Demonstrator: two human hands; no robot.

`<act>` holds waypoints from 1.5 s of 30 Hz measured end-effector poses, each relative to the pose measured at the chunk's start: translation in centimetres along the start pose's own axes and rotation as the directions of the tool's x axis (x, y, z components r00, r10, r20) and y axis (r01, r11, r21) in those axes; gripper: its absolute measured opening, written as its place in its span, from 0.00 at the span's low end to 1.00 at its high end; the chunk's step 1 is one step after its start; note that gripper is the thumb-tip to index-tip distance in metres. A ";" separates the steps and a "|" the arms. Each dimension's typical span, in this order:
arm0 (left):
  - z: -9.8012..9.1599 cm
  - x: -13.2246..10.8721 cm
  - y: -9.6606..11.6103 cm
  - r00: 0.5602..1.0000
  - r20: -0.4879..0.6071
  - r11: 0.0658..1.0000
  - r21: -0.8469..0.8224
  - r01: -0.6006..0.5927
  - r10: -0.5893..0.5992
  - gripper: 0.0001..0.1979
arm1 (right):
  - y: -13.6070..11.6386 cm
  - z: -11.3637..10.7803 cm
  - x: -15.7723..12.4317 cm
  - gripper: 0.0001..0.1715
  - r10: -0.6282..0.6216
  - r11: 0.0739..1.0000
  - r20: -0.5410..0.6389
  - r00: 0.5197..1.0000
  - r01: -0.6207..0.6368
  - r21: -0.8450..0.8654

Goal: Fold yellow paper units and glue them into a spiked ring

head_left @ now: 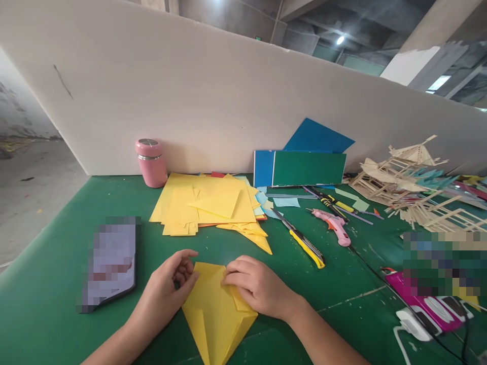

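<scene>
A folded sheet of yellow paper (213, 309) lies on the green table in front of me, creased into a shape that narrows toward me, with flaps along both sides. My right hand (258, 286) has its fingers bent over the upper right edge, gripping the paper at a folded flap. At the upper left edge, my left hand (173, 281) is loosely curled, thumb and index finger apart, with the thumb tip by the paper. The paper's near tip runs out of the picture.
Behind the paper lies a pile of yellow sheets (178, 203), with a pink flask (151, 165) beside it. A phone (110, 263) is at left. To the right are a yellow utility knife (304, 246), a pink glue gun (333, 225), a magenta power strip (426, 301) and a wooden stick model (414, 177).
</scene>
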State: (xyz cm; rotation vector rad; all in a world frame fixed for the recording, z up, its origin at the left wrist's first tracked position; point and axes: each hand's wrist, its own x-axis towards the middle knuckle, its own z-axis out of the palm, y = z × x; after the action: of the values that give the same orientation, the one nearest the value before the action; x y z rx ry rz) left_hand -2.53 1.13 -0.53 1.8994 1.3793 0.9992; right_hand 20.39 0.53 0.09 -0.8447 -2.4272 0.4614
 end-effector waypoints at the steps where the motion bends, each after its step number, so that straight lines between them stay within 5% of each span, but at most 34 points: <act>1: -0.1 0.1 0.0 1.000 0.002 1.000 -0.003 0.006 -0.006 0.12 | -0.1 0.0 0.0 0.19 0.008 1.000 0.003 1.000 -0.008 -0.005; 13: -0.5 0.4 0.6 0.997 0.074 0.986 0.163 -0.026 0.014 0.12 | -0.3 0.3 0.1 0.22 0.079 0.994 0.026 0.996 -0.077 -0.081; 19: -0.6 0.4 1.2 0.984 0.124 0.970 0.190 -0.153 0.131 0.12 | -0.4 0.3 0.1 0.22 0.106 0.991 0.036 0.994 -0.103 -0.083; 31: -0.8 -0.1 0.2 0.864 0.231 0.807 0.312 -0.502 0.448 0.16 | -0.3 0.5 0.2 0.20 0.119 0.989 -0.023 0.993 -0.120 -0.086; 38: -1.0 -0.2 0.3 0.820 0.344 0.721 0.396 -0.568 0.457 0.17 | -0.5 0.7 0.0 0.22 0.143 0.987 -0.010 0.990 -0.144 -0.070; 45: -1.4 -0.2 -0.3 0.824 0.365 0.762 0.341 -0.551 0.433 0.17 | -0.4 0.6 0.0 0.24 0.133 0.984 0.027 0.991 -0.129 -0.125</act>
State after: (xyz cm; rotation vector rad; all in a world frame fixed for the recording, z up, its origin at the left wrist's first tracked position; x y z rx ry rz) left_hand -3.86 1.07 -0.10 2.7271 1.0043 0.6439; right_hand 19.88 0.20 -0.19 -1.0623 -2.4622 0.3806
